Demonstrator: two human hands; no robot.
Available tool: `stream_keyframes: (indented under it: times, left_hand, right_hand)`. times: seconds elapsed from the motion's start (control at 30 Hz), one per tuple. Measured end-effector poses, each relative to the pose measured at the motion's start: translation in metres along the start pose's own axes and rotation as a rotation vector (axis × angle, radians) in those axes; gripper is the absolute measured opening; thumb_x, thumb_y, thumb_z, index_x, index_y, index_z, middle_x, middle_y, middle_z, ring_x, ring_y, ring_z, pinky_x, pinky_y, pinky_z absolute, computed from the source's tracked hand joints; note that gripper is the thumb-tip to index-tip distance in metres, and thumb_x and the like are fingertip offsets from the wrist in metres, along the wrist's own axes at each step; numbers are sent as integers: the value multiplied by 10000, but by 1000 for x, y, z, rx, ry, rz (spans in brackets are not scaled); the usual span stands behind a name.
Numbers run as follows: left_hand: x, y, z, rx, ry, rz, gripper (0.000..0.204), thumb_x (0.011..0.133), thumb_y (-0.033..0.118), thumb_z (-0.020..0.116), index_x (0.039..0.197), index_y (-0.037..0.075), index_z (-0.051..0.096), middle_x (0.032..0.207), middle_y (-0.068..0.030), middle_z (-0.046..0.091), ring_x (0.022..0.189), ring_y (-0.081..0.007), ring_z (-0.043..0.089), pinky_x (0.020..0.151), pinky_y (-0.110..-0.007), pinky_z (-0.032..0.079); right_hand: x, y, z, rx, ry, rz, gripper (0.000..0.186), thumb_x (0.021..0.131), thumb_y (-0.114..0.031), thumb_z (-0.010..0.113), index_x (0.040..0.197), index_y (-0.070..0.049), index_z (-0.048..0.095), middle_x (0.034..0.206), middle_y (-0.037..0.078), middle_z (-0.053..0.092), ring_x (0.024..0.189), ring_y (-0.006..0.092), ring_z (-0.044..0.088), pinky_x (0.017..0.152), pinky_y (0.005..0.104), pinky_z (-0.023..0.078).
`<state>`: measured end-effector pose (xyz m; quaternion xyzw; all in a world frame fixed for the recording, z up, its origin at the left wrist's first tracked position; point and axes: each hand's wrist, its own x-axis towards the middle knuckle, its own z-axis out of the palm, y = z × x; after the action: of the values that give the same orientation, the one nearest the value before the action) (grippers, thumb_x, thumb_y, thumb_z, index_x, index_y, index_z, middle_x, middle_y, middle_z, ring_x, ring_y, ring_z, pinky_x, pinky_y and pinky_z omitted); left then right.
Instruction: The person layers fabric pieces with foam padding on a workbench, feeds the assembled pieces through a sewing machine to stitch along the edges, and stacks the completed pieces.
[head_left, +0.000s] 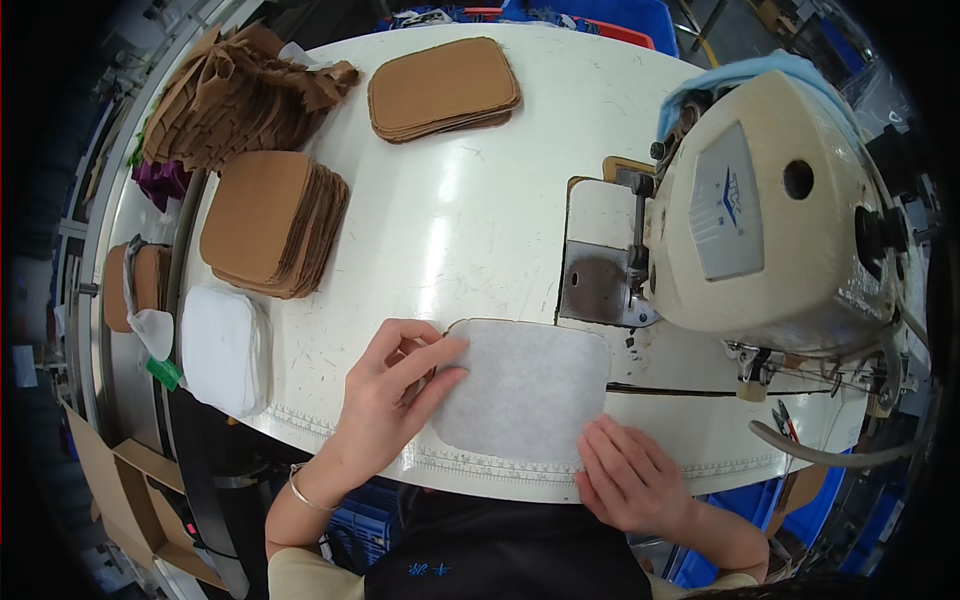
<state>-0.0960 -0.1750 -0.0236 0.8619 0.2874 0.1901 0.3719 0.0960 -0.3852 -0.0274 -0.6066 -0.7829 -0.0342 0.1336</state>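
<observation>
A white rounded rectangle of thin fabric point(525, 390) lies in front of me near the table's front edge. A thin brownish line shows along its top left edge; what lies under it is hidden. My left hand point(405, 375) pinches its left edge, thumb and forefinger close together. At its lower right corner my right hand point(630, 475) is closed, fingers side by side on the corner and the thumb beneath them. The sewing machine point(800, 220) stands to the right, its metal needle plate point(590, 285) just beyond the fabric.
On the left are a stack of white pieces point(222, 350), a tall stack of brown pieces point(262, 220) and a ruffled brown bundle point(235, 105). A lower brown stack point(440, 88) lies at the far edge. Small snips point(785, 420) lie at right; a cardboard box point(135, 490) stands lower left.
</observation>
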Motion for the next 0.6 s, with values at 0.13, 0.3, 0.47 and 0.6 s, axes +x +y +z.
stream_keyframes:
  times: [0.13, 0.3, 0.47, 0.6]
  left_hand:
    - [1, 10, -7, 83, 46, -26, 364, 786, 21, 732, 1142, 55, 666, 1090, -91, 575, 860, -164, 559, 673, -284, 479]
    - [10, 37, 8, 306, -239, 328, 471, 853, 107, 665, 1296, -2, 546, 1382, -162, 483, 1273, -327, 461, 1009, -410, 423]
    - [8, 17, 23, 396, -327, 297, 690, 907, 386, 581, 1417, -28, 371, 1492, -159, 358, 1392, -318, 325, 1132, -438, 267]
    - [0, 5, 0, 488, -324, 213, 694, 911, 399, 562, 1427, -17, 357, 1502, -156, 343, 1396, -315, 319, 1134, -440, 263]
  right_hand:
    - [-7, -1, 3, 237, 37, 134, 403, 897, -268, 573, 1122, 64, 620, 1210, 176, 592, 1150, 298, 578, 973, 398, 448]
    - [43, 6, 0, 247, -11, 220, 631, 877, -328, 597, 1291, 125, 449, 1385, 280, 416, 1311, 400, 397, 1082, 471, 329]
    - [53, 12, 16, 260, -139, 195, 777, 835, -377, 630, 1339, 154, 367, 1441, 322, 324, 1379, 437, 280, 1135, 507, 232]
    - [56, 13, 13, 311, -155, 198, 782, 830, -383, 640, 1327, 160, 376, 1435, 336, 324, 1371, 446, 289, 1131, 517, 230]
